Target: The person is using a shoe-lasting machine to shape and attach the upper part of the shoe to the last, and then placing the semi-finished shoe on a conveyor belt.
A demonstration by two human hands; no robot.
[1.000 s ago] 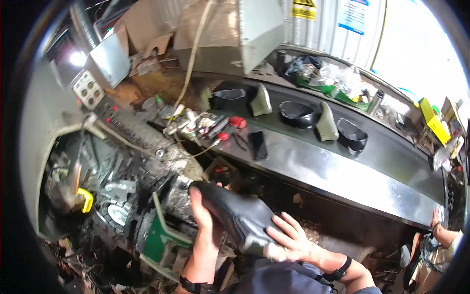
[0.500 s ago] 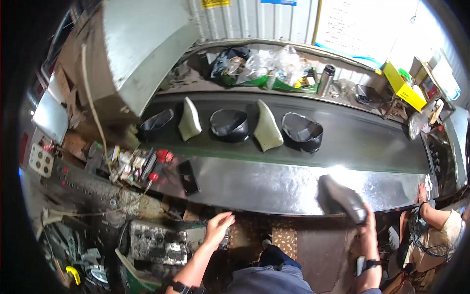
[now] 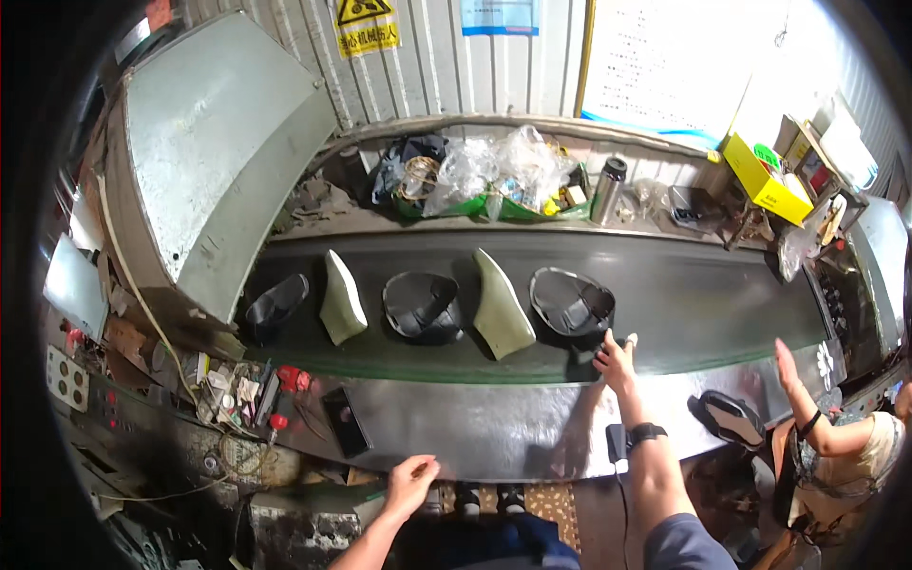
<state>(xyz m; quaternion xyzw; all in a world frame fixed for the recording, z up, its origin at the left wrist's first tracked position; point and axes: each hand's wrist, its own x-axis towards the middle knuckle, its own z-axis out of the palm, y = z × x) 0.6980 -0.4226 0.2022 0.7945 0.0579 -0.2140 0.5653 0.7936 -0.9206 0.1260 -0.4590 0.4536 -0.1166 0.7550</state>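
On the dark belt my right hand (image 3: 617, 363) reaches to the lower right edge of a black shoe upper (image 3: 573, 328), thumb and fingers apart. Its fingertips look to be at the upper's edge; I cannot tell if they touch. My left hand (image 3: 410, 486) is by the near edge of the metal ledge (image 3: 494, 427), fingers loosely curled together with nothing seen in them. Farther left stand a pale green wedge-shaped piece (image 3: 503, 309), a second black upper (image 3: 421, 328), another pale green wedge (image 3: 342, 299) and a third black piece (image 3: 277, 302). A black shoe (image 3: 731, 420) lies on the ledge at right.
A phone (image 3: 346, 421) lies on the ledge's left, beside tools with red parts (image 3: 293, 380). A grey machine hood (image 3: 214, 142) covers the belt's left end. Behind stand plastic-filled green trays (image 3: 489, 204), a flask (image 3: 609, 190) and a yellow box (image 3: 768, 182). Another person's hand (image 3: 787, 369) is at right.
My right hand has let go of the dark shoe, which now lies on the ledge at right, and has moved left and away to the upper. The other person's hand has risen off the ledge.
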